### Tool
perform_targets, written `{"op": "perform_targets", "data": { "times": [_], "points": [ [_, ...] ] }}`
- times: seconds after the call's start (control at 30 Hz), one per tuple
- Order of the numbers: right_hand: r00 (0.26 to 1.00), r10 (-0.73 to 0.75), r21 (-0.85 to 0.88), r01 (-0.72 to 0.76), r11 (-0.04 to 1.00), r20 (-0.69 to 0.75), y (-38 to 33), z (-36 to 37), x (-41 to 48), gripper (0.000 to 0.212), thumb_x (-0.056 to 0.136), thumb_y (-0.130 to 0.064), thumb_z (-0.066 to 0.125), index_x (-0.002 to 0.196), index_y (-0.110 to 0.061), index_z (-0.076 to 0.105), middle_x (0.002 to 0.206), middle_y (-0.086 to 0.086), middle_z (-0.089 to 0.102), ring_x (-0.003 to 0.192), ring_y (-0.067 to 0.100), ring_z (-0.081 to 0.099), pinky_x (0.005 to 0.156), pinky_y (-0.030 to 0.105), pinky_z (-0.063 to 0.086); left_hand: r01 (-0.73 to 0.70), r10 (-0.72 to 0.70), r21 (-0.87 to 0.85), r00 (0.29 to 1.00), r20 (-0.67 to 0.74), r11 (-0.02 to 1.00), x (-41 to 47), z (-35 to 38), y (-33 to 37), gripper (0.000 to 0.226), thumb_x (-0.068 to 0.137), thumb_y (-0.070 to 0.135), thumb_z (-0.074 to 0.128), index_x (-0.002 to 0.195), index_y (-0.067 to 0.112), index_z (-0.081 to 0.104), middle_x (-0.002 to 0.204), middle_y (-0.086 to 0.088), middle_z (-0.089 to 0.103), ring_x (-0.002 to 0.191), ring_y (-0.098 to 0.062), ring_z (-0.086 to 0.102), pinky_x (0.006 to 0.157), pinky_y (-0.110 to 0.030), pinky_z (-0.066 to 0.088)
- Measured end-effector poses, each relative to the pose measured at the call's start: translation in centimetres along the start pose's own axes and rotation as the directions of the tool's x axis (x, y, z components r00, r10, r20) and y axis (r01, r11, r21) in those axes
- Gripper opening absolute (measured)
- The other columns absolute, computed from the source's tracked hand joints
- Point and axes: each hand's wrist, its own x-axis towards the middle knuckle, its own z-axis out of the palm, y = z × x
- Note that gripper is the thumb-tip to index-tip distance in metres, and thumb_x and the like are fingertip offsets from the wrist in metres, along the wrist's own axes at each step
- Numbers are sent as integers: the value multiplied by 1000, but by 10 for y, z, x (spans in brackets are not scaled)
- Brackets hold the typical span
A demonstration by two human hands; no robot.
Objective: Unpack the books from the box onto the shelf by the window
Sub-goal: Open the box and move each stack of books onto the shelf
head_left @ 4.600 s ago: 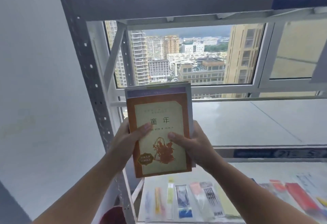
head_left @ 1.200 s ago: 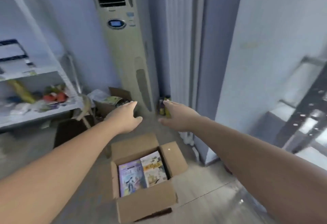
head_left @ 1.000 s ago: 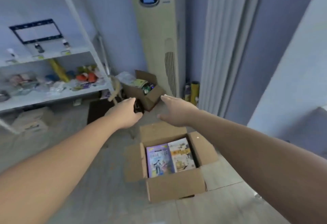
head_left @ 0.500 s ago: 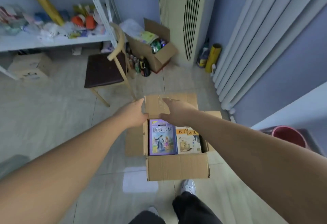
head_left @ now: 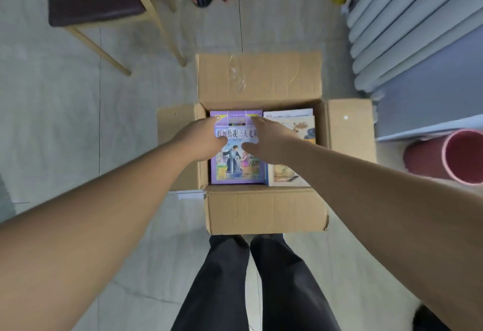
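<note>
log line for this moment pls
phase: reaching into box | left hand: open, on purple book | right hand: open, on same book | lifted: not yet

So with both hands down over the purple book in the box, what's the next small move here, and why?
Probably close both hands on the edges of the purple book and lift it. The left hand and right hand are spread open over its cover, holding nothing, one toward each side. It lies on top in the open cardboard box, beside another book, so nothing blocks it.
</note>
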Motion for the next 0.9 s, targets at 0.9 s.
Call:
{"op": "perform_targets", "data": {
  "times": [0.9],
  "points": [
    [965, 215, 515, -263, 816, 153, 35, 137, 99, 110, 93, -46, 77, 169, -9, 7, 176, 6, 15, 159, 27, 28, 125, 42, 32, 475, -437, -753, 856, 276, 456, 129, 113, -26, 46, 85, 31, 82, 121, 9, 65, 100, -2, 63, 88, -19, 59, 77, -30, 43]
  ]
}}
